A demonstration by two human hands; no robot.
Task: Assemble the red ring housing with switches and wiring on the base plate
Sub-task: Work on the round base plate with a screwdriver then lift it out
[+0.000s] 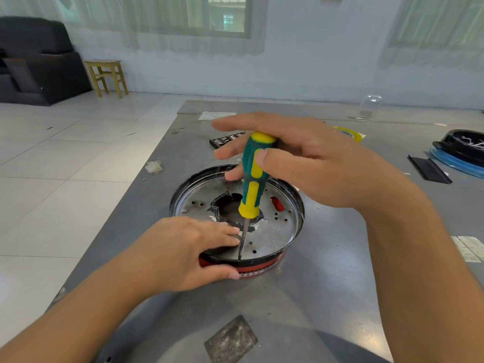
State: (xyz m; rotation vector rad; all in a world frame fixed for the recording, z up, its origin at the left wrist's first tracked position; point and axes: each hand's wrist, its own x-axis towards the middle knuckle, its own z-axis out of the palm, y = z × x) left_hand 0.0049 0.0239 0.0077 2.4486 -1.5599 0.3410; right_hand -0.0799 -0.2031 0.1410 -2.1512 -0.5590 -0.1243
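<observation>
Red ring housing under base plate, mid-tabletop. My left hand clamps rim; right hand pinches screwdriver loosely, fingers splayed. Risk: tip slips, strikes left fingertips beside shaft.

Only one view is given, taken from a camera worn on the person's head. It is pointed forward and down at a grey table, and the left hand and right hand are seen very close, low and in the middle. Farther off, the floor, a wall with windows and a wooden stool are caught at the top.
</observation>
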